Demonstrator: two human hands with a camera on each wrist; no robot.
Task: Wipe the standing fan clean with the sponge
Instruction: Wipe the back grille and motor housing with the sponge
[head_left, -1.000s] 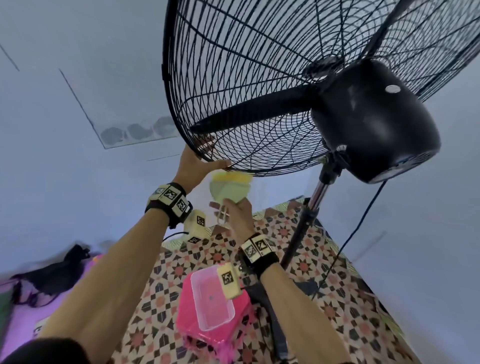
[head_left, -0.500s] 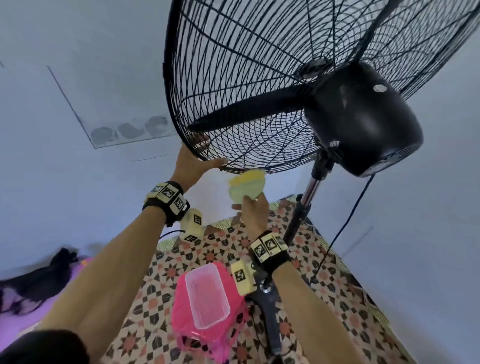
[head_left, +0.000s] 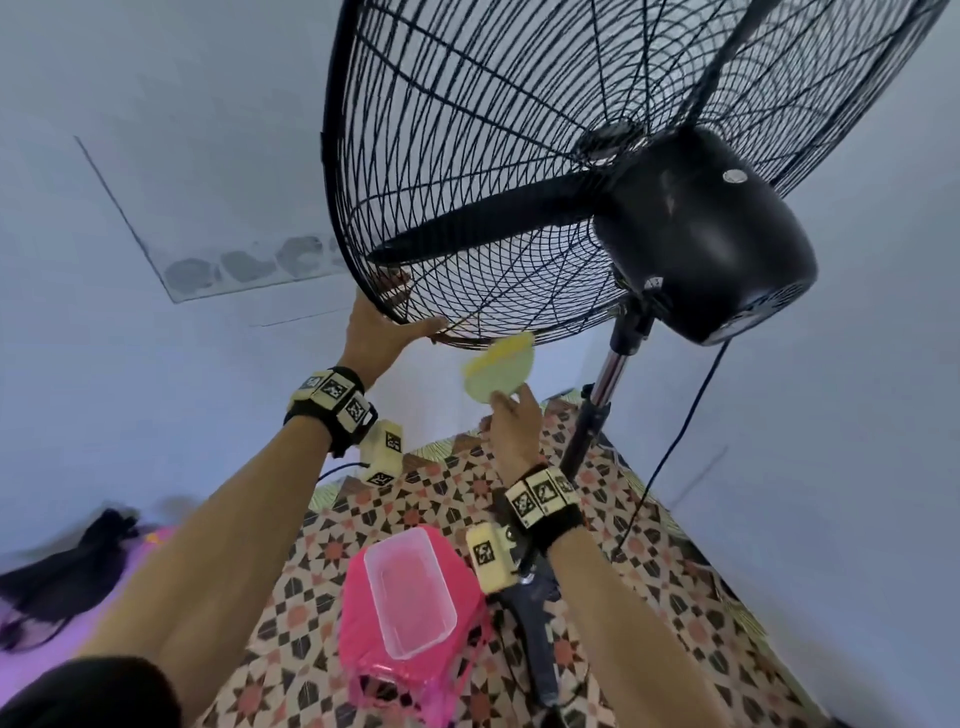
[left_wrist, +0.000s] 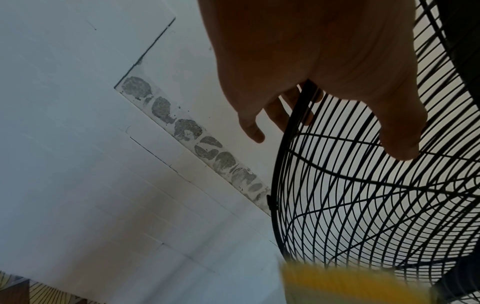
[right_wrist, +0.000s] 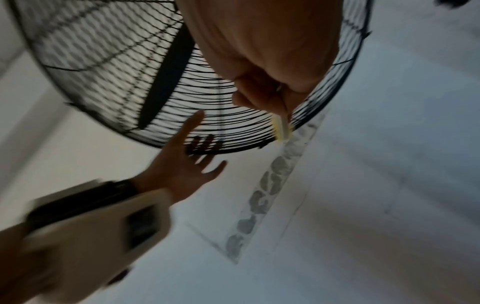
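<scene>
The left hand (head_left: 382, 332) cupped the lower rim of the standing fan's wire cage (head_left: 467, 171), its grip apart: fingers straight on the far side, thumb along the rim. Just right of it, the right hand (head_left: 511, 423) pinched the yellow-green sponge (head_left: 498, 371), whose top edge touched the cage's bottom rim. Below stood a pink stool (head_left: 410, 670) carrying a clear tub (head_left: 408, 592).

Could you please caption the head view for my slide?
Left hand steadies the fan's grille while right hand holds sponge at its lower rim.
</scene>
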